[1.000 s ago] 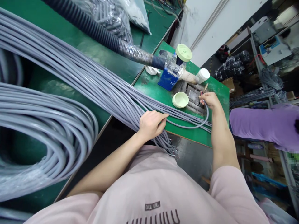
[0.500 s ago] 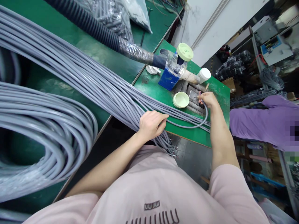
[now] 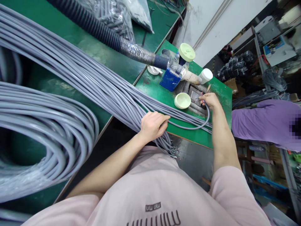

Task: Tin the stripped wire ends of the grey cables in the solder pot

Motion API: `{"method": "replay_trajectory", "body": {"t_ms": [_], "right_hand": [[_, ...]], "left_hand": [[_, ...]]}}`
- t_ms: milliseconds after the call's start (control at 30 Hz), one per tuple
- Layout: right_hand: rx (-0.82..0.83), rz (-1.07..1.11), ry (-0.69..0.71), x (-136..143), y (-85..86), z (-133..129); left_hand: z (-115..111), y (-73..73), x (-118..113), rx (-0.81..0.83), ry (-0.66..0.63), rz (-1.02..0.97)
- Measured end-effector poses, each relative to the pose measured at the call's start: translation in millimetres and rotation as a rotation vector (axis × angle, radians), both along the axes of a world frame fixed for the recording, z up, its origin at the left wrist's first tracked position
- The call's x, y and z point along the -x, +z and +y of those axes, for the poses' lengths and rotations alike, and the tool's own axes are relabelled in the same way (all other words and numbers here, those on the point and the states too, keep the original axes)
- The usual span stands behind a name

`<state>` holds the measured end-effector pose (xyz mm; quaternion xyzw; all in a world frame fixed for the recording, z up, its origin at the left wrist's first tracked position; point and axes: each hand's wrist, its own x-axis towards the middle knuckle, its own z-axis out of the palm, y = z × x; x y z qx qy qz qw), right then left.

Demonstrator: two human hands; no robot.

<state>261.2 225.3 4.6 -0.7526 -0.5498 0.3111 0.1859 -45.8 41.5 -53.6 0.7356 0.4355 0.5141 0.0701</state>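
My right hand (image 3: 209, 101) pinches the end of a grey cable (image 3: 198, 127), whose thin coloured wires point at a square metal-topped pot (image 3: 195, 96) with a dark, crusted surround. From that hand the cable loops down and back toward my left hand (image 3: 153, 126). My left hand is closed over the long bundle of grey cables (image 3: 101, 84), thumb and forefinger nearly together; its other fingertips are hidden. Stripped cable ends (image 3: 173, 152) hang below it, off the table's edge. Close to the pot stands an open pale-green tub (image 3: 182, 100).
A black ribbed hose (image 3: 94, 28) runs to a blue box (image 3: 170, 79) and a nozzle by the pot. Behind are a lidded tub (image 3: 187, 52) and a white jar (image 3: 206, 75). Coiled cable (image 3: 77, 125) lies at left. A person in purple (image 3: 261, 122) is at right.
My right hand and the cable end have barely shifted at the pot. My left hand stays on the bundle. The person in purple has moved slightly.
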Motion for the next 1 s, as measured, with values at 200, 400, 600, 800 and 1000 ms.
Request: {"method": "replay_trajectory", "body": {"t_ms": [200, 400, 600, 800, 1000], "right_hand": [[-0.100, 0.166, 0.057, 14.1, 29.8, -38.1], [-0.178, 0.362, 0.178, 50.6, 64.6, -118.2], [-0.239, 0.512, 0.196, 87.6, 73.4, -182.4], [-0.207, 0.609, 0.209, 107.4, 61.9, -203.2], [-0.201, 0.690, 0.211, 108.1, 51.8, -206.5]], "left_hand": [[-0.5, -0.2, -1.2, -0.010, -0.001, -0.006], [-0.1, 1.0, 0.2, 0.068, -0.008, -0.033], [-13.1, 21.0, -23.4, 0.555, -0.317, -0.698], [-28.6, 38.7, -69.0, 0.879, -0.660, -1.339], [-26.6, 46.3, -85.2, 0.783, -0.636, -1.418]]}}
